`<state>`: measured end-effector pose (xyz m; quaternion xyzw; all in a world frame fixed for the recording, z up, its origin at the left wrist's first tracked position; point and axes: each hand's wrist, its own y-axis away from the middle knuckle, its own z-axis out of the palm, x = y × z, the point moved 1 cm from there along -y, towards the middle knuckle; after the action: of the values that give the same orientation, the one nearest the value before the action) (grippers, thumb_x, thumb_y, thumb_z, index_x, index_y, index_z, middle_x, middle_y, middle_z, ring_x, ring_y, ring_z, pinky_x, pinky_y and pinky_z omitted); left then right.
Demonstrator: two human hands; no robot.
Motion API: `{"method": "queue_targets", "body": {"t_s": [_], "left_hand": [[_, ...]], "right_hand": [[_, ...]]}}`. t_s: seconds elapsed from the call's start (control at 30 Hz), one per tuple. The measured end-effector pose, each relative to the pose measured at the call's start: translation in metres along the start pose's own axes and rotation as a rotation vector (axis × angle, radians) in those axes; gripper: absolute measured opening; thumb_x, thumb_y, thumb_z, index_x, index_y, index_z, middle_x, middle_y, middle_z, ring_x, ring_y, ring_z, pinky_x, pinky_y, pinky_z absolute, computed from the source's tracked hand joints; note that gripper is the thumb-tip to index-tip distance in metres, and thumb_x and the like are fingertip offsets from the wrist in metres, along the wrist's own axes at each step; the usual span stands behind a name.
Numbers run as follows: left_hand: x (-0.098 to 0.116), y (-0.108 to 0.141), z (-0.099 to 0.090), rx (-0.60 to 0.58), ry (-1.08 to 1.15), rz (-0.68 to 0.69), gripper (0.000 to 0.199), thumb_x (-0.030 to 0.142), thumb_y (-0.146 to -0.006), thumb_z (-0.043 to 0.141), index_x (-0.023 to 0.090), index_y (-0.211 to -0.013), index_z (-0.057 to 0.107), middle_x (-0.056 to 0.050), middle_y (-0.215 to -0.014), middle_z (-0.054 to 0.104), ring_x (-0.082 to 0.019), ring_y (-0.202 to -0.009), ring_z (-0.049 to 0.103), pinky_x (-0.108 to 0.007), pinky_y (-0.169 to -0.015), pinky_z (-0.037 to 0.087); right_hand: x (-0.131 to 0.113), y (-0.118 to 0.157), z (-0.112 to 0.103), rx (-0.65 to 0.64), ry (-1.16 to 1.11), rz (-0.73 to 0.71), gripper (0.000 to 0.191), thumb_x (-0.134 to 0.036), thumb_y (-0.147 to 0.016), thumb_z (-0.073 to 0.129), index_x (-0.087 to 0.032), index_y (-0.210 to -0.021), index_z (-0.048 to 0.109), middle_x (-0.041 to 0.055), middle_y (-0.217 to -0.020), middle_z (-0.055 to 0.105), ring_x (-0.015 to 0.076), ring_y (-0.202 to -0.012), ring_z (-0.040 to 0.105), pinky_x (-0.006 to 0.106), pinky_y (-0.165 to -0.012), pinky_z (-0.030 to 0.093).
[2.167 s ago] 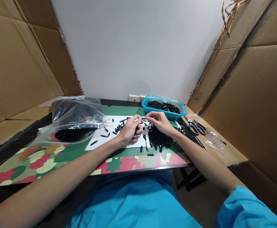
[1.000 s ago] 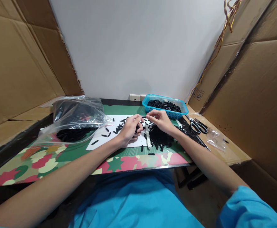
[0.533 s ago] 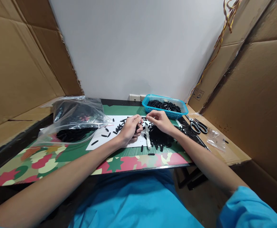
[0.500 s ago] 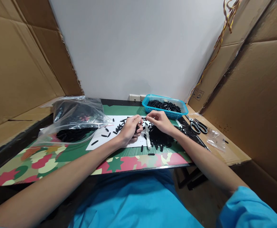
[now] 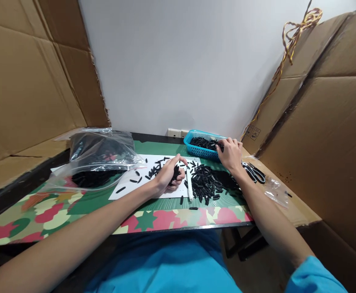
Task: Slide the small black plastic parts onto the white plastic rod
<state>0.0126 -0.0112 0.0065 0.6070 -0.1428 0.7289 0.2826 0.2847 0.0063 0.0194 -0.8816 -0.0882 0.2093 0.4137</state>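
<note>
Head view: left hand (image 5: 170, 175) cupped round black oblong pieces (image 5: 176, 173); right hand (image 5: 229, 152) half-curled over blue basket (image 5: 201, 152), left's two o'clock, hold unclear. Step seems basket reach; next calls for secure left handful.

head cam: was worn, faced forward and down
table (image 5: 156, 205): was close, seen from above
wall (image 5: 172, 69): stood straight ahead

Cardboard panels (image 5: 333, 142) are walling both sides of what is looking like a small workshop booth, where a table (image 5: 165, 218) is carrying heaped black pieces (image 5: 205, 182), a basket (image 5: 200, 152) and scissors (image 5: 255, 173).
</note>
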Motion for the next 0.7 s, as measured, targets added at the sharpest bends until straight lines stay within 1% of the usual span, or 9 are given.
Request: {"method": "queue_targets", "body": {"t_s": [0.07,0.13,0.2,0.3,0.4,0.53,0.7], "left_hand": [[0.0,0.0,0.0,0.005,0.003,0.006,0.04,0.069,-0.1,0.047,0.029,-0.101,0.053,0.009,-0.054,0.041,-0.008,-0.034,0.026,-0.012,-0.034,0.015],[-0.001,0.0,0.001,0.022,0.007,0.012,0.044,0.072,-0.099,0.048,0.029,-0.1,0.053,0.009,-0.053,0.042,-0.008,-0.034,0.027,-0.012,-0.034,0.015],[-0.002,0.0,0.002,0.052,0.012,0.014,0.046,0.075,-0.097,0.049,0.029,-0.099,0.053,0.008,-0.053,0.043,-0.008,-0.033,0.028,-0.012,-0.034,0.015],[-0.003,-0.002,0.003,0.104,0.02,0.013,0.049,0.076,-0.095,0.05,0.028,-0.094,0.051,0.008,-0.051,0.042,-0.008,-0.032,0.029,-0.012,-0.033,0.015],[-0.004,-0.004,0.003,0.131,0.028,0.017,0.051,0.077,-0.095,0.05,0.026,-0.089,0.05,0.008,-0.049,0.041,-0.009,-0.031,0.031,-0.013,-0.032,0.015],[-0.004,-0.005,0.005,0.118,0.039,0.012,0.049,0.074,-0.095,0.053,0.025,-0.086,0.05,0.006,-0.051,0.044,-0.008,-0.032,0.032,-0.013,-0.033,0.016],[-0.001,-0.003,0.006,0.109,0.049,-0.007,0.037,0.058,-0.1,0.055,0.024,-0.085,0.052,0.007,-0.053,0.041,-0.007,-0.034,0.03,-0.012,-0.032,0.015]], "right_hand": [[-0.014,0.003,0.003,-0.078,-0.038,-0.12,0.029,-0.037,-0.108,0.054,-0.018,-0.106,0.075,0.0169,-0.108,0.072,0.0334,-0.109,0.057,0.051,-0.101,0.038],[-0.039,0.009,0.009,-0.214,-0.113,-0.292,0.025,-0.042,-0.107,0.06,-0.023,-0.108,0.076,0.0106,-0.109,0.075,0.0278,-0.104,0.061,0.042,-0.096,0.044],[-0.065,0.017,0.016,-0.315,-0.195,-0.426,0.023,-0.044,-0.105,0.065,-0.026,-0.112,0.076,0.0072,-0.108,0.076,0.0245,-0.1,0.062,0.038,-0.094,0.047],[-0.093,0.028,0.028,-0.37,-0.287,-0.5,0.023,-0.044,-0.106,0.062,-0.025,-0.112,0.076,0.0073,-0.104,0.075,0.024,-0.095,0.06,0.038,-0.092,0.048],[-0.104,0.032,0.036,-0.383,-0.369,-0.489,0.023,-0.041,-0.108,0.059,-0.024,-0.107,0.076,0.0079,-0.101,0.074,0.024,-0.092,0.058,0.038,-0.089,0.049],[-0.103,0.031,0.039,-0.365,-0.463,-0.413,0.028,-0.042,-0.109,0.056,-0.023,-0.099,0.074,0.0072,-0.094,0.072,0.0232,-0.09,0.06,0.036,-0.084,0.052],[-0.096,0.027,0.034,-0.293,-0.543,-0.269,0.033,-0.049,-0.108,0.056,-0.022,-0.095,0.071,0.0058,-0.089,0.07,0.0211,-0.083,0.062,0.035,-0.081,0.052]]}}
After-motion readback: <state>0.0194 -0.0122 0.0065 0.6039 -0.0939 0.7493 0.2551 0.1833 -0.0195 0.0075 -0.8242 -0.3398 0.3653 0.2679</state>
